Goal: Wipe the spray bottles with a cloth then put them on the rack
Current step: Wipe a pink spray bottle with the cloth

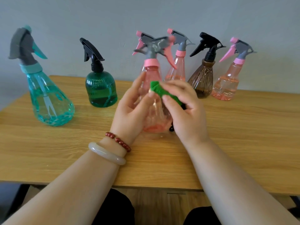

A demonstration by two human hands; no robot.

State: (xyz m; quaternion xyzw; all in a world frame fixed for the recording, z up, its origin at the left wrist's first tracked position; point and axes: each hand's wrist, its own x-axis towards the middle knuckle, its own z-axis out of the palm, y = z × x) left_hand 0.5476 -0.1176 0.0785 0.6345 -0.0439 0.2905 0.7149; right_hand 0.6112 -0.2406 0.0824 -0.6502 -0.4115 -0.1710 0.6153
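Forearms, two, bare, reaching in over the near edge of the tabletop (243, 143); bead bracelet (118, 141) and pale bangle (107, 154) on the left wrist

Item in hand: pink spray bottle (153, 75), clear body, pink collar, grey head (blurred). Position: mid-tabletop, between both hands, roughly upright; whether its base rests on the wood or hangs just above it cannot be told

Left hand (129, 109): curled round the bottle's left side, thumb across the front, fingers behind

Right hand (186, 111): pinches a folded green cloth (162, 91) between thumb and fingers, the cloth pressed to the bottle's upper right shoulder

Step judged: wiping, part done; placing not yet begun. Rack: not in view

Handling note: a firm left-hand grip low on the body would steady the bottle while the cloth travels from shoulder to base; turning the bottle a little at a time would bring the covered side round; collar and trigger likely need their own pass. Thin clear plastic probably gives under a hard squeeze, so moderate pressure suits

Others, standing toward the far edge, left to right: teal bottle (50, 101), nearest the left edge; dark green bottle (101, 91); second pink bottle (177, 69); brown bottle (203, 80); end pink bottle (226, 85). One more pink-nozzled head shows behind the held bottle, its body mostly hidden
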